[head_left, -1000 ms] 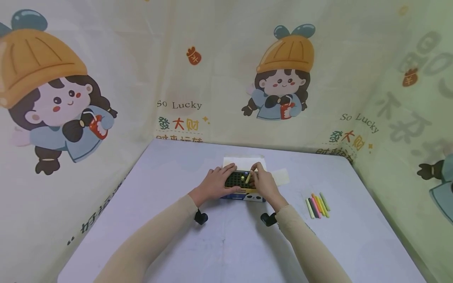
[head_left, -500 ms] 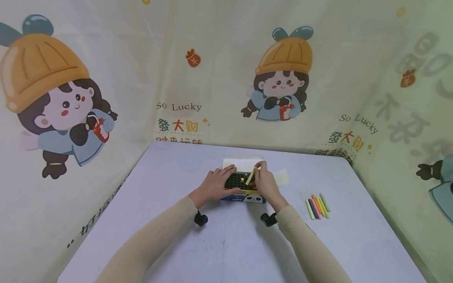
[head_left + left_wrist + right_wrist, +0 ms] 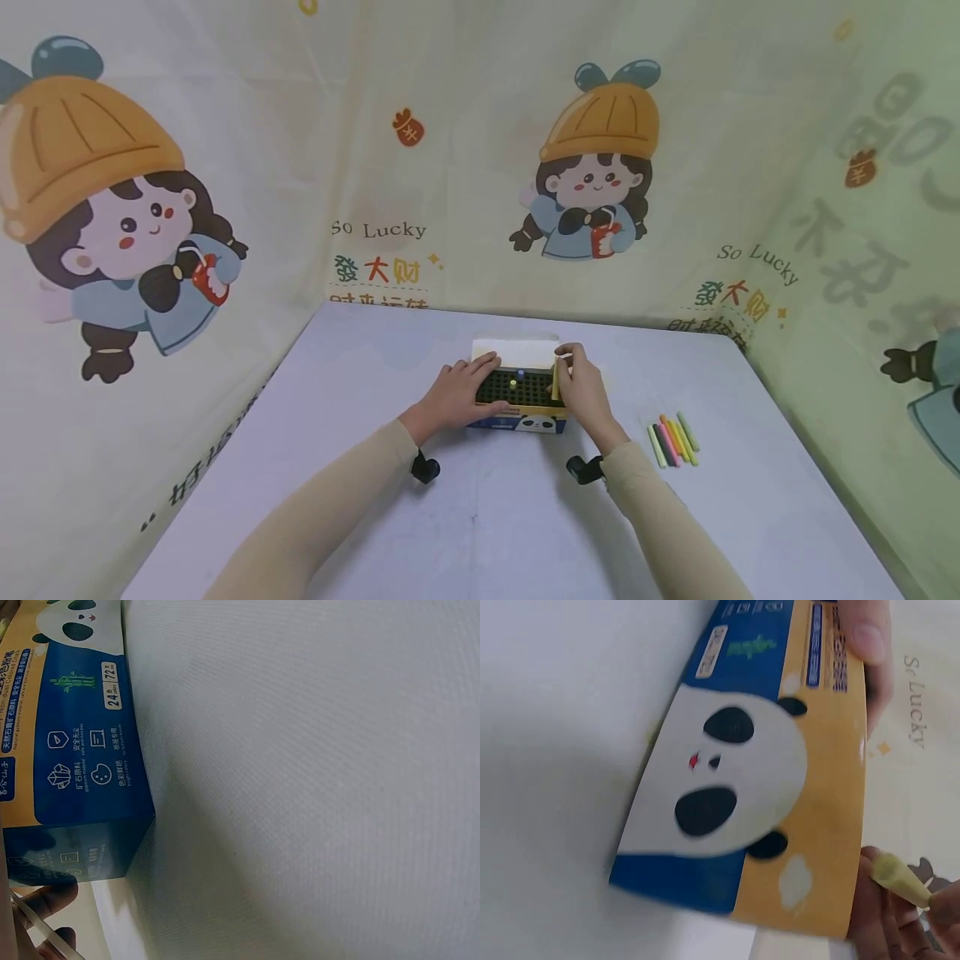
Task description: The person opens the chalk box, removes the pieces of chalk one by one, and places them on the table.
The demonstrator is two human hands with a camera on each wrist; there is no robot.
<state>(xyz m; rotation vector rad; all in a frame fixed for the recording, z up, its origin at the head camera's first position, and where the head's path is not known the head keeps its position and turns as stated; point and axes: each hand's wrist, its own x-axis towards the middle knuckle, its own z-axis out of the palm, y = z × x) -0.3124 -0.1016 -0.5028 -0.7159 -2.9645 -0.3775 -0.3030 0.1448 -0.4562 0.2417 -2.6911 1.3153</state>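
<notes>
An open chalk box (image 3: 517,421) with a panda on its front stands on the table, holding a black tray full of holes (image 3: 532,385). My left hand (image 3: 452,393) grips the box's left end, with the thumb at the front edge and the fingers towards the back. In my right hand (image 3: 587,390) a yellow chalk stick (image 3: 555,382) is pinched nearly upright over the tray's right end. The right wrist view shows the chalk's blunt end (image 3: 891,871) beside the box. A short yellow chalk (image 3: 513,384) and a blue chalk (image 3: 521,374) poke up from the tray.
Several loose chalk sticks (image 3: 673,440) lie side by side on the table to the right of the box. The white box lid (image 3: 513,350) stands raised behind the tray. A printed cloth (image 3: 465,183) hangs around the back and sides of the table.
My right hand has moved right with the yellow chalk, from mid-tray to the right end. The chalk has gone from tilted to nearly upright. My left hand keeps its place.
</notes>
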